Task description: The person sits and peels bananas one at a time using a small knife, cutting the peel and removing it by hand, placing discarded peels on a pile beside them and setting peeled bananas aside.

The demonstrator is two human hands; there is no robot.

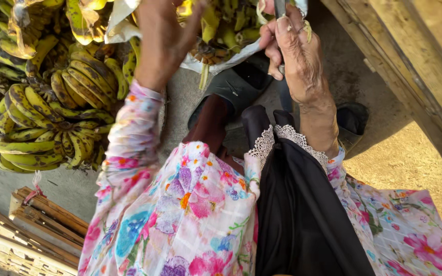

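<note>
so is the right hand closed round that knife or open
Closed: the right hand has its fingers curled round the knife, held over the bananas on white sacking.

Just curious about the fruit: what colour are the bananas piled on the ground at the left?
The bananas are yellow-green with dark blotches, seen best in the head view.

The left hand (163,36) presses down on a banana bunch (221,28) lying on white sacking (216,62). The right hand (292,48), just beside it, grips a knife handle (280,10). More banana hands (52,112) are heaped left of the left hand; a wooden beam (415,66) runs right of the right hand.
</note>
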